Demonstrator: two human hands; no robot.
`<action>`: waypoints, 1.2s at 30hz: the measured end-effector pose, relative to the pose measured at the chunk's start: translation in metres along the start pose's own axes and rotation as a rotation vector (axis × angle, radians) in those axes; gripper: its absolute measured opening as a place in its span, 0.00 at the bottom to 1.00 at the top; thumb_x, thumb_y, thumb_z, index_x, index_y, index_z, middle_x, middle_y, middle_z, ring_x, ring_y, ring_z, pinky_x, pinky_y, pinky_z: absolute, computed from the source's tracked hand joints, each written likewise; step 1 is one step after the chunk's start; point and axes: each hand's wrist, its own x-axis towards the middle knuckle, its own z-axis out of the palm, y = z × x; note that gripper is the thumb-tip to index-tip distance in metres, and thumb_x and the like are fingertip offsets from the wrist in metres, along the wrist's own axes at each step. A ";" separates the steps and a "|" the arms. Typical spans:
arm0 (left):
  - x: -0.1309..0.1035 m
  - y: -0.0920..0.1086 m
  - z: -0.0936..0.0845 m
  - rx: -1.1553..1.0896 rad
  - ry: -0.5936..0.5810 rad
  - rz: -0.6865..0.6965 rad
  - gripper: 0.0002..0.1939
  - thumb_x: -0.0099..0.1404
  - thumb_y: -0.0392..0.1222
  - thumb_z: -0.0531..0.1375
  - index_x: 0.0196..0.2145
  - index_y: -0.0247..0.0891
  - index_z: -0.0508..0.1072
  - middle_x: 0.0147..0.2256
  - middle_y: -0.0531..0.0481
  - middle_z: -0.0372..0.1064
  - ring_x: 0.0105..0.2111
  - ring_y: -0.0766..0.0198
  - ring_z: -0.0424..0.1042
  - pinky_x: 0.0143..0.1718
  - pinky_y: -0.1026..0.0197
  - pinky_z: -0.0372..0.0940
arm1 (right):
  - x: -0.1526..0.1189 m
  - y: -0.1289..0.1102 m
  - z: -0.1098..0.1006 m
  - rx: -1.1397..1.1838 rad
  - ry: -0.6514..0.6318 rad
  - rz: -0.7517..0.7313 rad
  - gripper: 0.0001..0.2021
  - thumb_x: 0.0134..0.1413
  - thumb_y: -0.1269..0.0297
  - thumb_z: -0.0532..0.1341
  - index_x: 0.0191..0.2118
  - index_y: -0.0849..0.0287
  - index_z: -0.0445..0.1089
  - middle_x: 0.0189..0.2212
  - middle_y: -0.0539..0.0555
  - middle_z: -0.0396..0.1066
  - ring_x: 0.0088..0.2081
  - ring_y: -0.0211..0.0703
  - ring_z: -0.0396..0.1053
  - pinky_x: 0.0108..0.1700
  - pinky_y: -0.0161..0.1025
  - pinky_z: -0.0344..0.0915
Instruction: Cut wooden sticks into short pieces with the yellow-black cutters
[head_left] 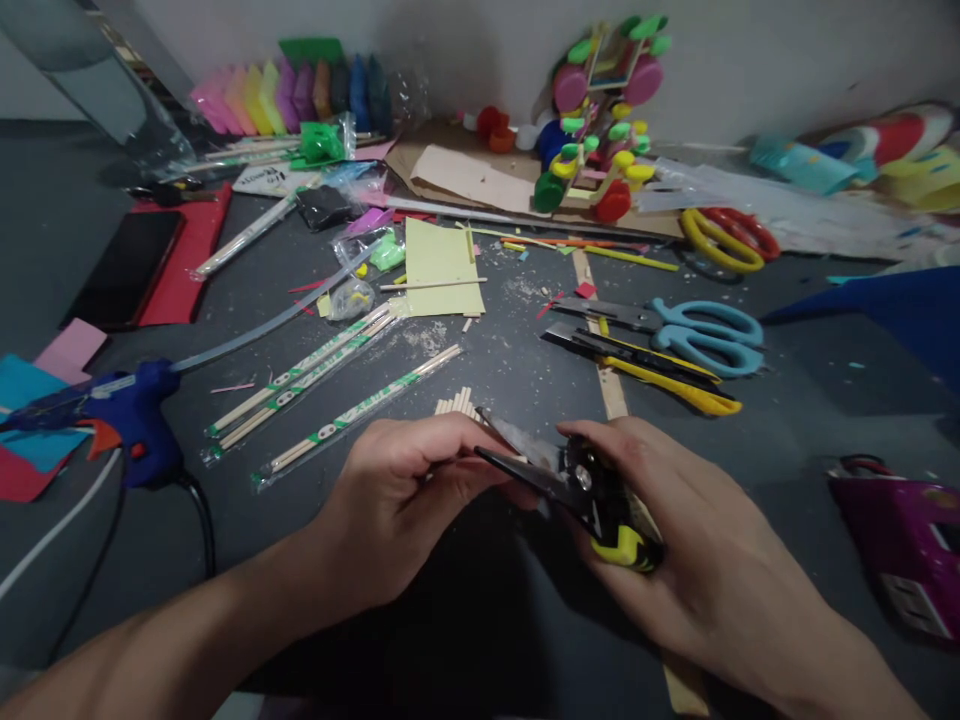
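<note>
My right hand is wrapped round black-and-yellow cutters, whose blades are parted and point left. Between the blades shows a small piece of pale stick. The fingers of my left hand are pinched together at the blade tips, around that thin stick, most of which is hidden. Just behind my left fingertips lies a bundle of short cut sticks. Wrapped chopsticks rest on the dark table to the left of it.
A blue glue gun with cables lies at the left. Blue scissors and a yellow cutter knife are beyond my right hand. A purple box is at the right; small wheeled models stand at the back.
</note>
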 end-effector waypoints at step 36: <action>0.000 -0.005 0.000 -0.076 0.007 0.056 0.08 0.68 0.29 0.59 0.34 0.36 0.76 0.30 0.54 0.80 0.32 0.73 0.77 0.35 0.74 0.67 | -0.004 0.001 0.002 0.047 -0.056 0.011 0.14 0.58 0.67 0.58 0.50 0.59 0.62 0.37 0.56 0.68 0.36 0.46 0.68 0.34 0.40 0.66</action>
